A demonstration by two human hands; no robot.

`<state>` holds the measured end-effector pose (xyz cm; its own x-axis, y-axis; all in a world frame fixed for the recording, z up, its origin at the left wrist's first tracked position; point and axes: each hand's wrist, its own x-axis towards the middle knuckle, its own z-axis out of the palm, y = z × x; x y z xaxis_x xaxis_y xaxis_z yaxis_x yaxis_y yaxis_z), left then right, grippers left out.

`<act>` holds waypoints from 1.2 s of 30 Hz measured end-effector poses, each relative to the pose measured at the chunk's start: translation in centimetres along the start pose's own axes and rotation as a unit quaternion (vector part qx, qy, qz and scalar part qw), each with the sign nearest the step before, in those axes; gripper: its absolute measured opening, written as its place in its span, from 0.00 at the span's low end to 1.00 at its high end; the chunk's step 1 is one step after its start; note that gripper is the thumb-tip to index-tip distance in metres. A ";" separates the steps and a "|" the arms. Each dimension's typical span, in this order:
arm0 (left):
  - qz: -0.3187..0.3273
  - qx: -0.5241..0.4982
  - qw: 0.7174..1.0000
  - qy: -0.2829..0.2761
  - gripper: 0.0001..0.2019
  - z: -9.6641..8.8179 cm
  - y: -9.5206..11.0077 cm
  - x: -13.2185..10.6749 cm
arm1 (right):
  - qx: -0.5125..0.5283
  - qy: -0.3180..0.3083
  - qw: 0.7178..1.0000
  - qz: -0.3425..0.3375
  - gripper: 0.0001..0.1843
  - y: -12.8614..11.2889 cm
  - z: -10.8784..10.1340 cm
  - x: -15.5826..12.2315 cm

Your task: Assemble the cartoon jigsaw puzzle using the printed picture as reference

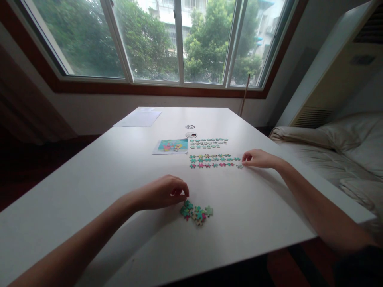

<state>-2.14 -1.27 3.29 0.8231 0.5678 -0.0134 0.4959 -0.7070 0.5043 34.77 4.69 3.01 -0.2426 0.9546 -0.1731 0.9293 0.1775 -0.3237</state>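
Observation:
My left hand (167,192) hangs over the upper left edge of a small heap of jigsaw puzzle pieces (199,215), green, pink and yellowish. Its thumb and forefinger are curled together; whether a piece is between them I cannot make out. Further off to the right, my right hand (259,158) has its fingers pinched at the end of the nearest row of puzzle pieces (208,165). A greyish puzzle piece (239,166) lies at those fingertips. Several rows of puzzle pieces (208,140) lie in two groups beside a cartoon picture sheet (171,146).
Everything lies on a white table (119,159). Two small round items (190,135) are beyond the picture. White paper (137,118) lies at the far left corner. A pale sofa (332,147) stands along the right side, and a window (179,40) is behind the table.

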 end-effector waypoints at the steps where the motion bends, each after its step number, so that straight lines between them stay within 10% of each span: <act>1: 0.000 -0.001 1.000 -0.005 0.07 0.0 0.0 0.0 | -0.006 0.008 1.000 -0.009 0.13 -0.1 0.1 0.0; 22: -0.020 -0.008 0.999 -0.033 0.07 0.0 0.2 0.3 | -0.021 0.082 0.993 -0.079 0.12 -1.3 0.7 0.4; 36: -0.030 -0.011 0.999 0.003 0.02 -0.1 0.8 0.5 | 0.086 0.108 0.936 -0.323 0.06 -11.1 6.4 -3.6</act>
<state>-1.38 -1.50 3.76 0.7901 0.6118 -0.0391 0.5385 -0.6621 0.5212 23.57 -2.27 1.28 -0.6596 0.6907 0.2964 0.5452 0.7112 -0.4438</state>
